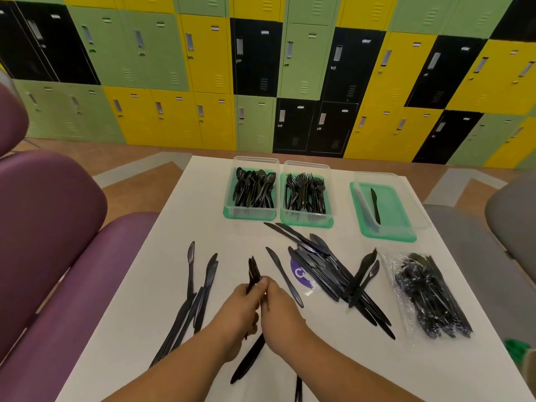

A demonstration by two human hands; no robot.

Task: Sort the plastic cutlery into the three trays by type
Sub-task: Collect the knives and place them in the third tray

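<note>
We held a handful of black plastic knives in both hands near the front edge of the table (145, 329).

Our left hand (240, 303) and right hand (278, 300) both curled round the knife bundle (253, 269), with the blade tips poking out toward the far edge. We judged it best to line the tips up one way and grip mid-handle, so the thin, slick, springy pieces would not fan out. They belonged in the knife tray (383, 233) near the far right corner, clear-walled and green-based, holding a single knife (375, 206). The spoon tray (249, 216) and fork tray (306, 223) stood touching at the far edge, well filled. A glossy knife pile (324, 268) lay mid-table, loose knives (191, 303) lay toward the left edge, and a crinkled clear bag (429, 297) lay by the right edge.
</note>
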